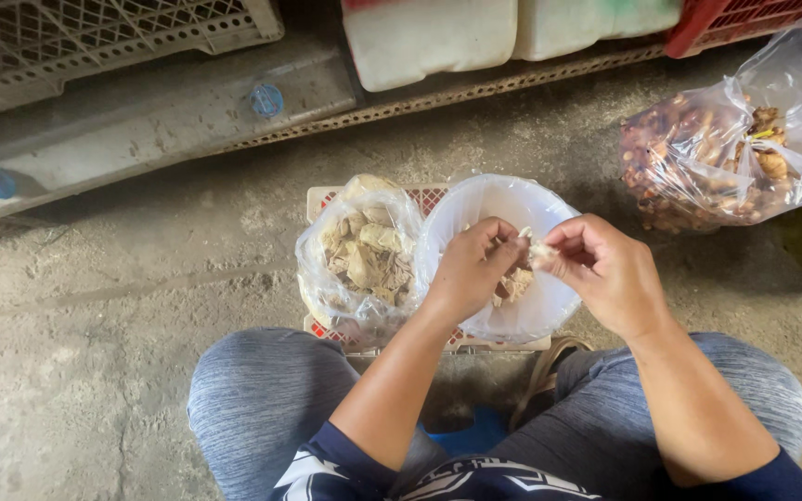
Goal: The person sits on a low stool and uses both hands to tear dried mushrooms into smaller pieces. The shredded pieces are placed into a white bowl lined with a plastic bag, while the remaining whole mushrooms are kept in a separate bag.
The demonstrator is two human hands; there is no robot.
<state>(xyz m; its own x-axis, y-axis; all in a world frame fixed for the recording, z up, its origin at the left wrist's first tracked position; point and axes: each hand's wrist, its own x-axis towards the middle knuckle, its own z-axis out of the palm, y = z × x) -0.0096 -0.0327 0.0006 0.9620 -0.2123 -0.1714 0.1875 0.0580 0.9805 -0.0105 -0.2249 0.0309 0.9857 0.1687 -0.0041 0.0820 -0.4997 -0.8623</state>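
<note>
My left hand [468,271] and my right hand [605,269] meet over a white plastic bowl [503,199], both pinching a small pale piece [538,250], perhaps a garlic clove or bit of root. A few pale pieces [515,284] lie in the bowl. To the bowl's left stands an open clear plastic bag of pale, skin-like scraps [364,255]. Bowl and bag rest on a small red and cream crate [322,199] between my knees.
A large clear bag of brown ginger-like roots [707,158] lies on the concrete floor at right. Grey crate [95,37], white containers [429,37] and a red crate [735,19] line the far edge. My knees in grey trousers flank the crate.
</note>
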